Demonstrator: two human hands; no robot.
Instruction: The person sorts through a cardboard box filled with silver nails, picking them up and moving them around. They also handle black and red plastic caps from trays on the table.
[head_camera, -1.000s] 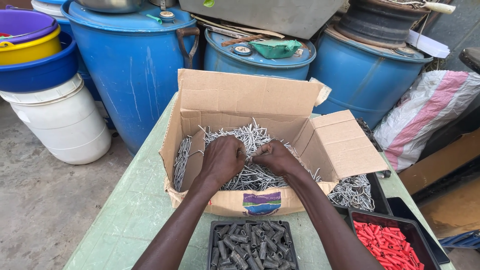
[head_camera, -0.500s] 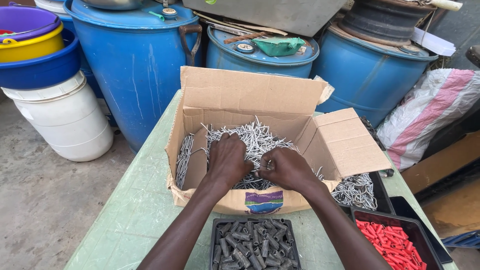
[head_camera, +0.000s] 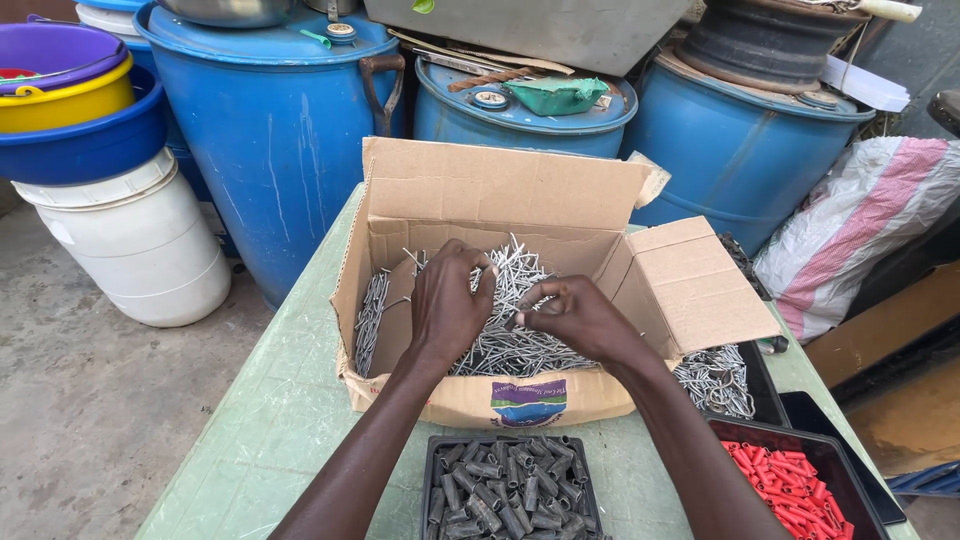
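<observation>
A: Where are the hands?

B: Both are inside the open brown cardboard box (head_camera: 520, 290) on the pale green desk (head_camera: 270, 440). The left hand (head_camera: 448, 305) is curled down into the heap of thin silvery metal nails (head_camera: 510, 345), fingers closed over a bunch of them. The right hand (head_camera: 570, 315) is pinched shut, thumb against fingertips, on what looks like one or a few nails just above the heap

A: What else is close by?

B: A black tray of dark grey plastic plugs (head_camera: 508, 490) sits just in front of the box, a black tray of red plastic plugs (head_camera: 790, 480) to the right of it, and a loose clump of more silvery nails (head_camera: 715, 378) lies on the desk beside the box's right flap

A: What could go wrong?

B: I'd judge the sharp points are the main risk: the nails lie tangled, so pressing bare fingers into the heap could prick the skin. A pulled bunch could also drag others along and scatter them over the front wall into the grey tray
</observation>
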